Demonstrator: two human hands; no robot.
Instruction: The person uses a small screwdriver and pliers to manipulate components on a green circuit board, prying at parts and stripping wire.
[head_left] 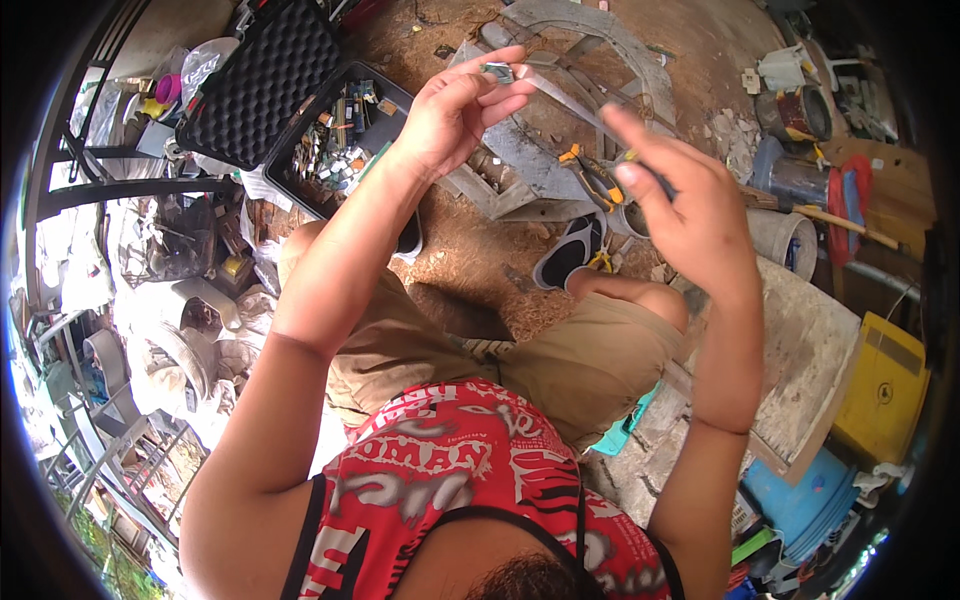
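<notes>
My left hand (445, 125) is raised ahead of me, pinching a small dark, greenish flat piece (497, 72) between thumb and fingers. Its exact kind is too small to make out. In my right hand (695, 205) is a knife (568, 98) with a long pale blade and a dark handle, mostly covered by my fingers. The blade points left, its tip close to the fingers of my left hand; whether it touches the piece I cannot tell. Below the blade, yellow-and-black pliers (592, 180) lie near my foot.
An open black foam-lined case (265, 85) at the far left holds many small board pieces (340, 140). A grey ring-shaped frame (640, 70) lies ahead. At right are a wooden board (800, 350), a yellow container (880, 385) and a blue bucket (800, 500). White sacks (195, 350) crowd the left.
</notes>
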